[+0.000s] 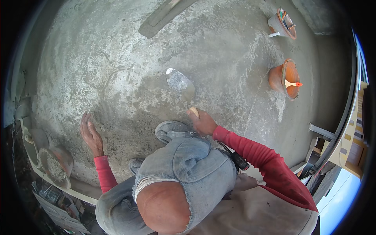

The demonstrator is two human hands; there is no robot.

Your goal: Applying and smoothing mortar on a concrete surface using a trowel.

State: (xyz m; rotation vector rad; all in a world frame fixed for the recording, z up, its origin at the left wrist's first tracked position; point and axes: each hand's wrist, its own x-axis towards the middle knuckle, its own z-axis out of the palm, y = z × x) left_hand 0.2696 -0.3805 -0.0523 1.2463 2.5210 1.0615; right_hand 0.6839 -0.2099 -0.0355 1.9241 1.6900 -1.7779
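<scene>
My right hand [204, 122] is wrapped round the wooden handle of a trowel [181, 84]. Its pointed metal blade lies low over the grey concrete floor [227, 70], aimed away from me; I cannot tell whether it touches. Off to the left, my left hand [91, 134] is open, fingers stretched out and nothing held. It is low over or on a patch of loose, crumbly grey mortar [117, 129], which spreads between it and my shoe [172, 128]. Red sleeves cover both forearms.
An orange bucket [275, 78] with a paintbrush [293, 84] stands at the right. Beyond it is a mortar-smeared bucket [277, 26] holding tools. A long flat board [158, 23] lies at the far side. Another dirty bucket [64, 156] sits by the left edge.
</scene>
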